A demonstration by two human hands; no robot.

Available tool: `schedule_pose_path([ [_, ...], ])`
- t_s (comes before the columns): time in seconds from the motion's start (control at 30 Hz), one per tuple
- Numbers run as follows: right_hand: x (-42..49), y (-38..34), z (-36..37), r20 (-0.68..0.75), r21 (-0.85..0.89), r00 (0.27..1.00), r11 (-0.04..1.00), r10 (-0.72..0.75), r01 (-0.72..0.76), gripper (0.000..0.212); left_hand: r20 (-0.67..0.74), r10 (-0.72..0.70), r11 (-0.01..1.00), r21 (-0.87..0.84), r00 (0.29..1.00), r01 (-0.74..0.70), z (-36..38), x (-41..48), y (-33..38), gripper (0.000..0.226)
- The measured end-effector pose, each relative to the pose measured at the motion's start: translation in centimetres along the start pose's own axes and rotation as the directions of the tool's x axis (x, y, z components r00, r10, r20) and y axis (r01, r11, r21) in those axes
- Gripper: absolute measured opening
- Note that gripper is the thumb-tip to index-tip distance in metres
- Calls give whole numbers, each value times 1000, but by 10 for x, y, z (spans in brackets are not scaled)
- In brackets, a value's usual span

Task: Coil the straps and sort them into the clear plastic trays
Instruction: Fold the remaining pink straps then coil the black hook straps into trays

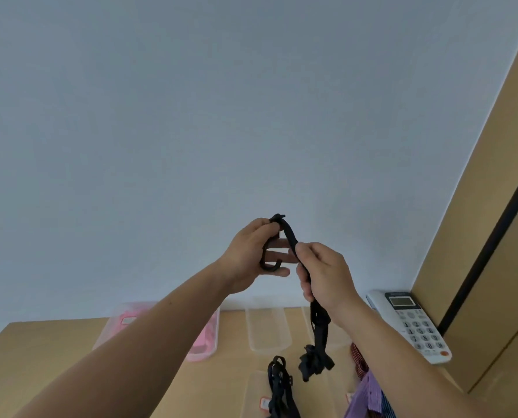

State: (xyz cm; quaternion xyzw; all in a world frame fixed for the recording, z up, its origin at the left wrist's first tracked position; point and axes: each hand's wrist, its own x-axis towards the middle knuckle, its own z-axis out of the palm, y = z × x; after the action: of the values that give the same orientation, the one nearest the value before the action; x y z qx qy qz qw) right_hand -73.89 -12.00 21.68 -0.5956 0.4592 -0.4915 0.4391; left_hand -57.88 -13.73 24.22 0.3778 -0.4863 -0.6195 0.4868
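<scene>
While left fingers [270, 227] pinch the black strap [289, 233] (looped), right fingers [305, 255] clench it.

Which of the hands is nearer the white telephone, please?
Right. The right hand, gripping the black strap, is raised just left of the telephone; the left hand is farther left.

Left of the telephone [414, 324], we lose much of the pink tray [204, 345] behind a forearm [149, 342]; nearer than the telephone, striped straps [369, 390] and a second black strap [278, 384] cross the bottom edge.
</scene>
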Motion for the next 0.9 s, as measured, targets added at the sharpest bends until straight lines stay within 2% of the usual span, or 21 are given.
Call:
schedule_pose_path([
  [0.1, 4, -1, 5, 20, -289, 1000, 957, -15, 20, 39, -52, 24, 998, 62, 998, -20, -1, -2, -8, 24],
  [0.2, 5, -1, 10, 104, -672, 993, 732, -54, 111, 41, -38, 77, 982, 174, 996, -70, 2, -2, -19, 31],
  [0.27, 4, -1, 11, 133, -793, 989, 591, -71, 149, 38, -32, 96, 968, 237, 995, -86, 4, -2, -22, 33],
  [0.33, 3, 0, 11, 125, -828, 985, 534, -123, 172, 35, -103, 152, 963, 239, 983, -124, 4, -1, -21, 30],
  [0.4, 3, -1, 16, 131, -826, 977, 527, -167, 201, 33, -192, 175, 978, 146, 966, -148, 4, 2, -18, 29],
  [0.53, 0, 1, 33, 179, -793, 961, 548, -211, 268, 25, -261, 74, 989, -103, 962, -104, 13, 7, -21, 29],
  [0.6, 1, 3, 30, 177, -769, 959, 577, -221, 275, 28, -220, -7, 964, -262, 975, -52, 9, 6, -19, 27],
  [0.67, 3, 4, 25, 169, -740, 964, 620, -204, 261, 32, -65, -67, 934, -354, 996, 40, 1, 1, -15, 25],
  [0.73, 7, 6, 22, 147, -691, 976, 690, -161, 218, 34, 75, -89, 945, -308, 993, 108, -8, -5, -12, 29],
  [0.8, 10, 9, 19, 157, -627, 981, 755, -118, 191, 36, 95, -70, 983, -161, 993, 85, -14, -7, -11, 35],
  [0.87, 12, 11, 13, 212, -566, 975, 806, -63, 175, 37, 59, -2, 990, 140, 998, -6, -22, -8, -8, 45],
  [0.9, 13, 11, 9, 242, -555, 970, 816, -32, 165, 39, 59, 62, 942, 326, 996, -78, -27, -9, -6, 50],
])
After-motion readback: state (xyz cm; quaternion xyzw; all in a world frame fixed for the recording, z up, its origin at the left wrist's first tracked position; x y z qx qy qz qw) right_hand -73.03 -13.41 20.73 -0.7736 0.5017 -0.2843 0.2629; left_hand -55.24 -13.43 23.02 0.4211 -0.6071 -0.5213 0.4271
